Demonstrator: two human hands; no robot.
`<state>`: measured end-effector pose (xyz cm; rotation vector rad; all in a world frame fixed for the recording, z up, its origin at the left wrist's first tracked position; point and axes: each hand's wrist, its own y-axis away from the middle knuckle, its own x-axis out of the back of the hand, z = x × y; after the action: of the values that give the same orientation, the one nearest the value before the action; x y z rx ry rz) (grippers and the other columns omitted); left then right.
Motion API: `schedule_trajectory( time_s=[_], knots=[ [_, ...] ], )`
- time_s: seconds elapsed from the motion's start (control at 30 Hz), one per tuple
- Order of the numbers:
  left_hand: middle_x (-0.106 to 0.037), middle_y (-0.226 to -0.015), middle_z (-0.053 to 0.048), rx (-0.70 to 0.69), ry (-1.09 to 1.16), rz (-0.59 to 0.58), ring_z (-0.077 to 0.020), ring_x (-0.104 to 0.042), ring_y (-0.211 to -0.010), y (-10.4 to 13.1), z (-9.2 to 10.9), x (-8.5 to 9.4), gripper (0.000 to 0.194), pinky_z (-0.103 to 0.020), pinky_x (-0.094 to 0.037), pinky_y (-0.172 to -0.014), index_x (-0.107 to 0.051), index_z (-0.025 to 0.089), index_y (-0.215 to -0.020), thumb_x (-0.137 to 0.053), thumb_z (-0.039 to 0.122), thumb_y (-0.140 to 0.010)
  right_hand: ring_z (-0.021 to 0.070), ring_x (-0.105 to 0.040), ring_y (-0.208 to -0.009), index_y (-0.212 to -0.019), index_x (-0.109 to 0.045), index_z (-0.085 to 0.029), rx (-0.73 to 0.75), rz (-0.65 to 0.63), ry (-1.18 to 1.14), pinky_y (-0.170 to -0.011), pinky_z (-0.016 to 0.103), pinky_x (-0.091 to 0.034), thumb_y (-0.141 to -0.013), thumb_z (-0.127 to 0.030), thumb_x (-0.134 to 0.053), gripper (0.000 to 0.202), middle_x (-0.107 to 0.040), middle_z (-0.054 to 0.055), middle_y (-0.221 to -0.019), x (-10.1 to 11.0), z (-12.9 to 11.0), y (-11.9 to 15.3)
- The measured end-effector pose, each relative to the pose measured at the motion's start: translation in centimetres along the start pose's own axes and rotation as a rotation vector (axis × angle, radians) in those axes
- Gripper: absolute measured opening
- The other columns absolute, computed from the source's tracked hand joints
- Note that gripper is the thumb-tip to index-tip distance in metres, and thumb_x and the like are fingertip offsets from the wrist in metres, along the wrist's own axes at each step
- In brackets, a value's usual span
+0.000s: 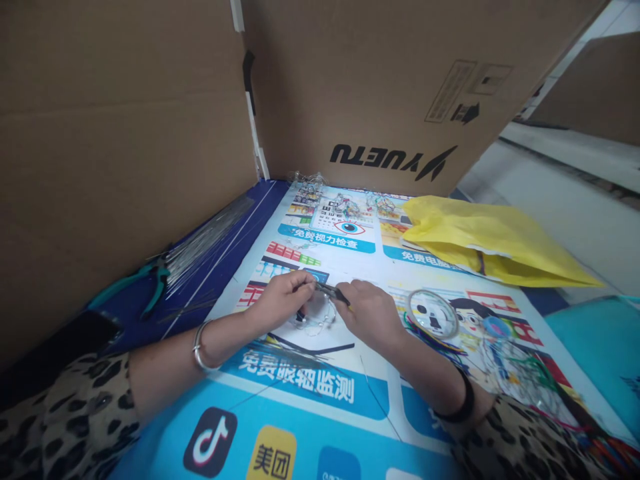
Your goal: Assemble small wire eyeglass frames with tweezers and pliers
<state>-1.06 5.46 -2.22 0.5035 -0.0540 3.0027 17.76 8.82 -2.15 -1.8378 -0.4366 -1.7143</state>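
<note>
Near the middle of the printed sheet (380, 347), my left hand (285, 300) pinches part of a thin wire ring (323, 320) strung with small clear beads. My right hand (371, 312) is closed round dark-handled pliers (333, 291), whose jaws point left to my left fingertips and the ring's upper edge. The exact spot the jaws grip is too small to make out. Loose thin wires (295, 353) lie just below my hands.
Teal-handled pliers (160, 287) and straight wires (205, 240) lie at left. A yellow bag (490, 233), a clear round roll (433, 313) and tangled coloured wires (530, 373) are at right. Cardboard walls (350, 87) stand behind; wire pieces (345, 203) lie before them.
</note>
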Motion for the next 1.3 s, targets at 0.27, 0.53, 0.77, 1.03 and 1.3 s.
schedule_trajectory(
  time_s=[0.27,0.53,0.77,1.03,1.3],
  knots=[
    [-0.054,-0.051,0.004,0.006,-0.027,-0.028,-0.0086,-0.051,-0.047,0.09,0.04,-0.06,0.014,-0.020,-0.040,-0.050,-0.055,0.017,-0.076,-0.045,0.025,-0.081,0.0156,-0.056,-0.078,-0.092,-0.058,-0.024,-0.005,-0.030,0.027,-0.061,0.026,-0.030,-0.084,-0.029,-0.047,0.016,-0.063,0.002,-0.084,0.07,-0.04,-0.06],
    [-0.055,-0.051,0.004,0.002,-0.055,-0.041,-0.0089,-0.051,-0.047,0.05,-0.02,-0.07,0.013,-0.020,-0.038,-0.049,-0.053,0.017,-0.074,-0.044,0.025,-0.080,0.0162,-0.057,-0.078,-0.093,-0.058,-0.024,0.002,-0.034,0.036,-0.060,0.025,-0.030,-0.083,-0.027,-0.046,0.016,-0.063,0.002,-0.084,0.00,-0.02,-0.10],
    [-0.054,-0.050,0.004,-0.003,-0.052,-0.051,-0.0088,-0.050,-0.047,0.10,-0.01,-0.05,0.015,-0.020,-0.039,-0.050,-0.054,0.017,-0.075,-0.045,0.027,-0.081,0.0162,-0.056,-0.079,-0.094,-0.058,-0.024,-0.007,-0.055,0.036,-0.062,0.025,-0.032,-0.084,-0.028,-0.046,0.016,-0.063,0.003,-0.085,0.02,-0.05,-0.16],
    [-0.055,-0.050,0.004,-0.005,-0.064,-0.050,-0.0085,-0.050,-0.047,0.13,0.30,-0.05,0.014,-0.020,-0.037,-0.048,-0.055,0.017,-0.073,-0.045,0.026,-0.081,0.0165,-0.056,-0.078,-0.095,-0.057,-0.025,0.012,-0.040,0.031,-0.062,0.025,-0.032,-0.083,-0.027,-0.046,0.016,-0.063,0.002,-0.084,-0.05,0.08,-0.11],
    [-0.054,-0.059,0.004,0.057,0.154,-0.080,-0.0073,-0.050,-0.047,0.20,0.49,-0.09,0.017,-0.020,-0.038,-0.049,-0.050,0.017,-0.075,-0.048,0.032,-0.082,0.0161,-0.058,-0.080,-0.095,-0.058,-0.023,-0.001,0.000,-0.026,-0.064,0.025,-0.034,-0.084,-0.025,-0.045,0.018,-0.064,0.002,-0.085,-0.24,0.14,0.06]
  ],
)
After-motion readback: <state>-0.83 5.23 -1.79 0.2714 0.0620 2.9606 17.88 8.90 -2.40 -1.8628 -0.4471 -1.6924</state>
